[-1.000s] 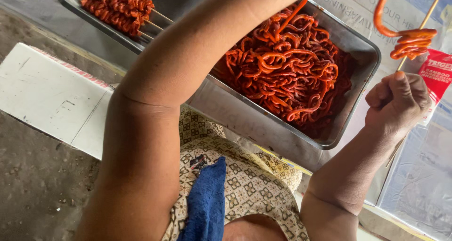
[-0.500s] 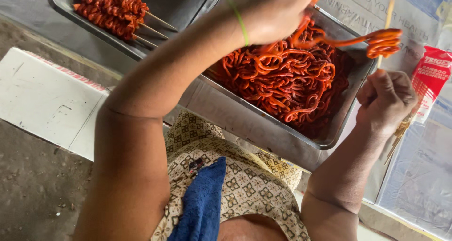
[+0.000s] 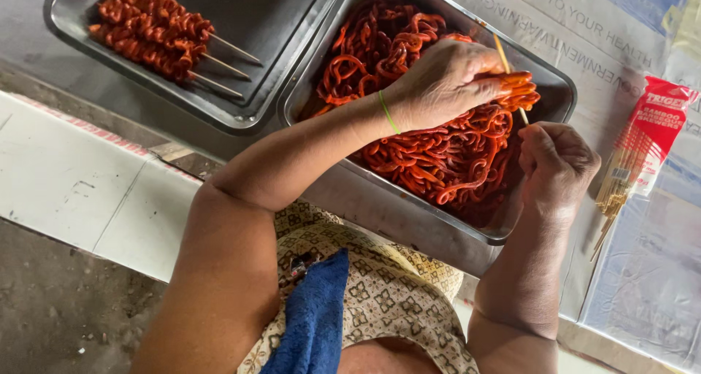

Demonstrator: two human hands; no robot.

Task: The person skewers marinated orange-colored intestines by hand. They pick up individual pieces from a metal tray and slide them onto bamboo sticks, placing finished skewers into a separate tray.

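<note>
My right hand (image 3: 556,168) grips the lower end of a thin bamboo skewer (image 3: 504,58) that points up and away. My left hand (image 3: 445,82) pinches folded red-orange strips of marinated meat (image 3: 520,89) threaded on that skewer. Both hands hover over a metal tray (image 3: 544,78) heaped with more of the red strips (image 3: 431,155). A green band circles my left wrist.
A second metal tray (image 3: 285,52) at the upper left holds three finished skewers (image 3: 153,31). An open packet of bamboo skewers (image 3: 635,147) lies at the right on printed plastic sheeting. A blue cloth (image 3: 314,315) rests on my patterned lap. A white ledge (image 3: 80,184) runs at the left.
My left hand came down from above the tray to the skewer, drawing a long strip with it, and now presses the folded meat onto the stick. The view has shifted right and down.
</note>
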